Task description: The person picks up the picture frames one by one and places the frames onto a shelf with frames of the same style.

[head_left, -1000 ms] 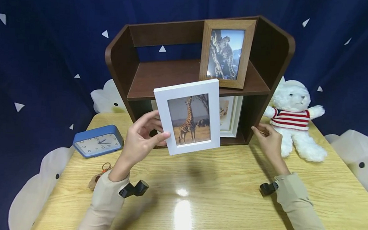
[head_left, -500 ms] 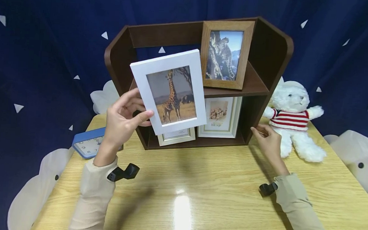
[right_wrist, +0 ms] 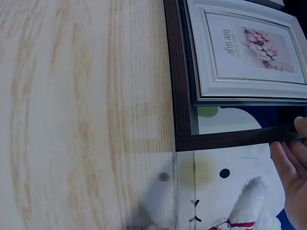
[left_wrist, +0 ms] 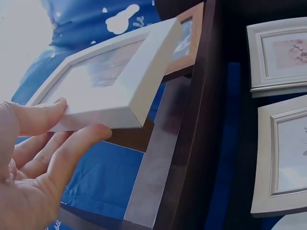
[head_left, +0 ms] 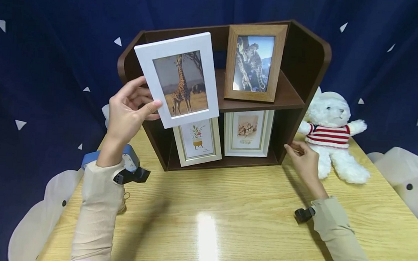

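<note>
My left hand (head_left: 127, 109) pinches a white picture frame (head_left: 181, 82) with a giraffe photo by its lower left edge, thumb in front and fingers behind. The frame hangs tilted before the left of the brown shelf's (head_left: 304, 60) upper level; the left wrist view shows it apart from the shelf board. My right hand (head_left: 303, 162) grips the lower front edge of the shelf's right side panel (right_wrist: 230, 139), between thumb and fingers. On the upper right stands a wooden picture frame (head_left: 255, 62) with a leopard photo.
Two pale picture frames, one with a plant drawing (head_left: 198, 141) and one with a flower picture (head_left: 249, 132), stand in the lower compartment. A white teddy bear (head_left: 329, 135) sits right. A blue clock (head_left: 130, 158) and a keyring (head_left: 126, 196) lie partly behind my left arm.
My left hand has carried the white giraffe frame up and to the left, from before the shelf's middle to its upper left. The lower pale frames are uncovered. My right hand stays put.
</note>
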A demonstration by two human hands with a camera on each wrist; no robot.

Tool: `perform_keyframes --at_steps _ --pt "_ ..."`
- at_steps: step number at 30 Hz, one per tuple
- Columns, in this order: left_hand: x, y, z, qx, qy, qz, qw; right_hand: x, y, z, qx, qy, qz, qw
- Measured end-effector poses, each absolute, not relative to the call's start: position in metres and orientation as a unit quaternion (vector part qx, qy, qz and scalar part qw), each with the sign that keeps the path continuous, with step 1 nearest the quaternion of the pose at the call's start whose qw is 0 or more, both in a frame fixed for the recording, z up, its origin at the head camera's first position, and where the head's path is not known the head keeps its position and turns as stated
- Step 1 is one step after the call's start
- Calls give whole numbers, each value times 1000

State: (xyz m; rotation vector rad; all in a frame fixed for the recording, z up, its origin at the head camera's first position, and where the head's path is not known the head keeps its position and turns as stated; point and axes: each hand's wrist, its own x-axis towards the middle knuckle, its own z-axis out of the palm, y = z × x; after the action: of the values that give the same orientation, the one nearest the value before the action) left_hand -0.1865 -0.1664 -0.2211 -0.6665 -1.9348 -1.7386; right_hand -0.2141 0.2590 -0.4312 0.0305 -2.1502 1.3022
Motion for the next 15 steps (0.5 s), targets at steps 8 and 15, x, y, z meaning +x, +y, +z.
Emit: perform_keyframes --at_steps 8,15 --pt "-201 -161 -215 -190 -714 -637 221 -215 259 -432 17 -810 496 311" --pt "-211 -153 -216 -144 -749 -601 239 -214 259 -432 22 -812 493 311"
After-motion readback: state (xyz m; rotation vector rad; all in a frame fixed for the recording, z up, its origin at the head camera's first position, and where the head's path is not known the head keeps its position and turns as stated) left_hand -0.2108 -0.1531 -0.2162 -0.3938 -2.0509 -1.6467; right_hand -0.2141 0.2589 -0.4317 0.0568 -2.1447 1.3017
